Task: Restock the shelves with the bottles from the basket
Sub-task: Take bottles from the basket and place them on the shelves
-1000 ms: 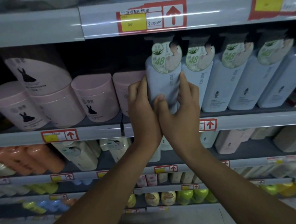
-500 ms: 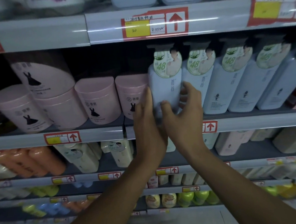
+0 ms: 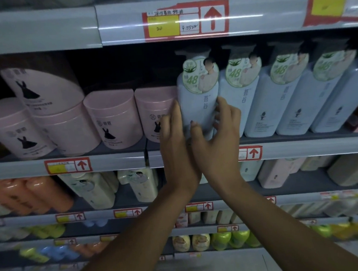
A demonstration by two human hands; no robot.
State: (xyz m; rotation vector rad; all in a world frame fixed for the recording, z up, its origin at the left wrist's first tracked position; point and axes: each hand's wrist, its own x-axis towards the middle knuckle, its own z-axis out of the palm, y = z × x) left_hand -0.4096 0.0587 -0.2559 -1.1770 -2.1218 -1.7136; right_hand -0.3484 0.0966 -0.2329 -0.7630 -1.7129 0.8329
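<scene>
Hands flank my tall pale-blue plastic pump bottle (image 3: 199, 110): left hand (image 3: 175, 144) at nine o'clock, right hand (image 3: 218, 139) at three, both grips loosely open, squaring it on the grey metal shelf (image 3: 301, 145).

Both bare forearms reach up and forward, wrists nearly touching. The left hand (image 3: 175, 144) is flat, fingers straight and together, pointing up. The right hand (image 3: 218, 141) is cupped loosely, fingers curled and spread, thumb sticking up.

Single head-worn view, close, facing straight at stocked shelves (image 3: 65, 165).
</scene>
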